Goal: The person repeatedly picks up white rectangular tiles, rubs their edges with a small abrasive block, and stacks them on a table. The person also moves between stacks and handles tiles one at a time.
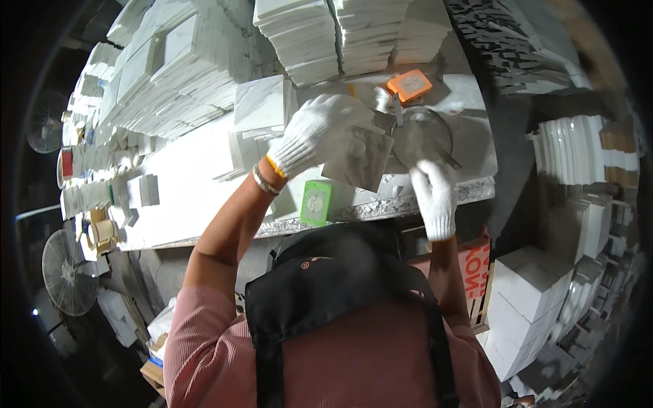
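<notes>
My left hand (pixel 318 133), in a white knit glove, is over a square grey-veined marble tile (pixel 359 160) and appears to grip its upper left side. The tile is tilted above the front of the worktable. My right hand (pixel 434 196), gloved too, is just in front of a round grey dish (pixel 423 136); its fingers are blurred, and whether they hold anything is unclear. A flat metal blade (pixel 398 109) stands at the dish's far left side. Below my left hand, a green block (pixel 315 202) lies near the table's front edge. An orange block (pixel 410 86) lies behind the dish.
Pale tiles (pixel 260 105) lean beside my left hand. Tall tile stacks (pixel 299 37) line the back of the worktable (pixel 183 190). White boxes (pixel 524 292) stand at the right, near a red printed sheet (pixel 474 265). A fan (pixel 68 272) is at the left.
</notes>
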{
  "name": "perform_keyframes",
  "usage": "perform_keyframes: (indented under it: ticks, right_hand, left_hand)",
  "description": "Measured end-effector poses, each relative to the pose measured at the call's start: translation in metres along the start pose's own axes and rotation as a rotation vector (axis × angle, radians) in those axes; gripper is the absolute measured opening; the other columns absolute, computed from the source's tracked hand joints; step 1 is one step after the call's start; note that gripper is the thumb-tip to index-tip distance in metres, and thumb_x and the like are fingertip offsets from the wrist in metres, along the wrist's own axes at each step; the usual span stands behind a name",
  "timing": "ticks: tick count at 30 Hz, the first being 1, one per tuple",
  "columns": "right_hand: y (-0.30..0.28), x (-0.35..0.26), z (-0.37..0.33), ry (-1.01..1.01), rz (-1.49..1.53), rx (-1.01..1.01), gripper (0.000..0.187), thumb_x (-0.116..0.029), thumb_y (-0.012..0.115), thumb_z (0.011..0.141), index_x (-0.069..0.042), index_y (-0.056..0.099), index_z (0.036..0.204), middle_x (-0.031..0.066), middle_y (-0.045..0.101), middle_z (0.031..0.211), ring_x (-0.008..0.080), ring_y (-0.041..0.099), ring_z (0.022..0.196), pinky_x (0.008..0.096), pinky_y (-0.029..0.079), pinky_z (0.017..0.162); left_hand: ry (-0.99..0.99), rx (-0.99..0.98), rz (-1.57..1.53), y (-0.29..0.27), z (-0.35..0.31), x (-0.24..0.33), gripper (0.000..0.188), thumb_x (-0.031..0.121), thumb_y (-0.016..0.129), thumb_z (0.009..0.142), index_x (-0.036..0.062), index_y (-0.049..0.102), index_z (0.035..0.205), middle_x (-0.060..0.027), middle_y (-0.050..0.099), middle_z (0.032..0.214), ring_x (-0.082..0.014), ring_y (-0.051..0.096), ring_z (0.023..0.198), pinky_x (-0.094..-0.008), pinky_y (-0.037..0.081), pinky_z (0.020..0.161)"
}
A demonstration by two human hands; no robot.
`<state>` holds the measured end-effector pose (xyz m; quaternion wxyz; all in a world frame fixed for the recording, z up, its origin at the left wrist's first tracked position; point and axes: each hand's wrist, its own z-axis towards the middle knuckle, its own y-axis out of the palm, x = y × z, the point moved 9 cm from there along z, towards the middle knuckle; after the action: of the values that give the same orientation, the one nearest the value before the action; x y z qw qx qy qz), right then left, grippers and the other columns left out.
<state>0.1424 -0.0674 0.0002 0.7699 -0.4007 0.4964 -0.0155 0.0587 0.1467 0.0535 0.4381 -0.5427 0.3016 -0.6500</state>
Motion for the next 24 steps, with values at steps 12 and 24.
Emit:
perform_keyframes:
  ticks: [12, 24]
  right_hand:
    - [0.056, 0.013, 0.12, -0.159, -0.534, 0.019, 0.034, -0.021, 0.073, 0.079, -0.014, 0.067, 0.112, 0.0109, 0.064, 0.112, 0.0291, 0.061, 0.104, 0.0393, 0.048, 0.09]
    - [0.044, 0.017, 0.111, 0.073, 0.161, -0.022, 0.019, -0.016, 0.075, 0.079, -0.005, 0.062, 0.084, 0.001, 0.059, 0.082, 0.0117, 0.054, 0.07, 0.0291, 0.046, 0.065]
  left_hand:
    - [0.008, -0.156, 0.17, 0.031, -0.046, -0.003, 0.108, 0.05, 0.084, 0.058, 0.01, 0.037, 0.146, -0.0185, 0.026, 0.154, -0.0425, 0.027, 0.141, -0.0539, 0.03, 0.112]
    - [0.107, -0.091, 0.023, 0.04, -0.044, -0.012, 0.119, 0.074, 0.072, 0.056, 0.0118, 0.033, 0.149, -0.0112, 0.03, 0.154, -0.0397, 0.024, 0.143, -0.0575, 0.023, 0.114]
